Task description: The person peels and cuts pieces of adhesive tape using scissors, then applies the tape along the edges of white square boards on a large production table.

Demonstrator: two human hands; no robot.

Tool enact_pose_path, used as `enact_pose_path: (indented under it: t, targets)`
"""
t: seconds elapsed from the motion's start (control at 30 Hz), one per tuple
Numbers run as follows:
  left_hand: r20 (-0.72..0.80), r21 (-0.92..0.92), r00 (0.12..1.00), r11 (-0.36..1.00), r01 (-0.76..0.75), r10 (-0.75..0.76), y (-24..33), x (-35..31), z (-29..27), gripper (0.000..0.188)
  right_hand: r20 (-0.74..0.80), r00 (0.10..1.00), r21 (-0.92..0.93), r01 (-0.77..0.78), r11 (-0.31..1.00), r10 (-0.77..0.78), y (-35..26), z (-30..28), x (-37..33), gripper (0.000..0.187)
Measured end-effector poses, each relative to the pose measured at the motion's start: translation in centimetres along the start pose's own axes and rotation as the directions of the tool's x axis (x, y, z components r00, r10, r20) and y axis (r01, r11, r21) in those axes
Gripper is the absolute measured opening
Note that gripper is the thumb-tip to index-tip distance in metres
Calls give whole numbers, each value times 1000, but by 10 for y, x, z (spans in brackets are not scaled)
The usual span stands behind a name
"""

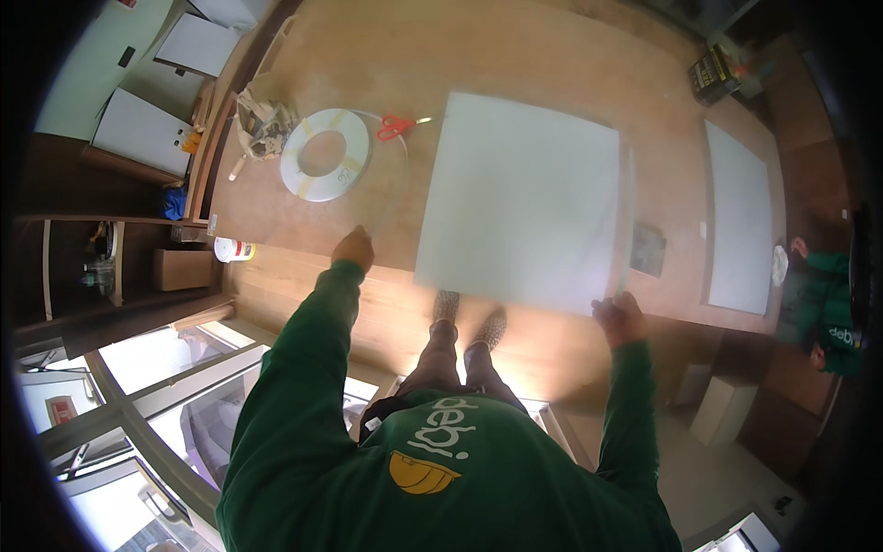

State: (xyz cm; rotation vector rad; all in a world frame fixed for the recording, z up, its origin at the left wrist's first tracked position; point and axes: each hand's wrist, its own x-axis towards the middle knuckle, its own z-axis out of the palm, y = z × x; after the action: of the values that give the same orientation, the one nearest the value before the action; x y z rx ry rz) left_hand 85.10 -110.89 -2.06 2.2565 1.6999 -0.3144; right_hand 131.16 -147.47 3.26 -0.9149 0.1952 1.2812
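Observation:
A large white panel lies flat on the wooden worktable, its near edge at the table's front. To its left rests a roll of white edge banding, with pieces of yellowish tape across it. A thin pale strip curves off the roll toward my left hand, whose fingers are closed around its end at the table's front edge. My right hand is closed at the panel's near right corner; what it grips there is hidden. Red-handled scissors lie between roll and panel. Along the panel's right side runs a narrow pale strip.
Crumpled beige material lies at the table's left end. A grey square piece and another white panel are on the right. A dark box stands far right. A co-worker's green sleeve shows at the right edge.

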Motion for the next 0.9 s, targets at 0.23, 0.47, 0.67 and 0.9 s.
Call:
enact_pose_path:
  t: [0.23,0.47,0.67,0.9]
  targets:
    - [-249,28,961,990,135,-124,-109,-26,-113,20,168,985,-4,48,999,-47,4,38,-19,12]
    - [312,-896,949,322,305,-29,-96,-60,-130,20,274,861,-622,498,604,-428,28,92,-30,23]
    - [391,-911,832,34,412,394,-32,-68,-130,30,48,937,-594,305,745,-345,93,225,-48,36]
    - [190,-969,605,48,243,774,-44,-15,-88,34,-19,887,-697,319,642,-461,233,334,-7,35]
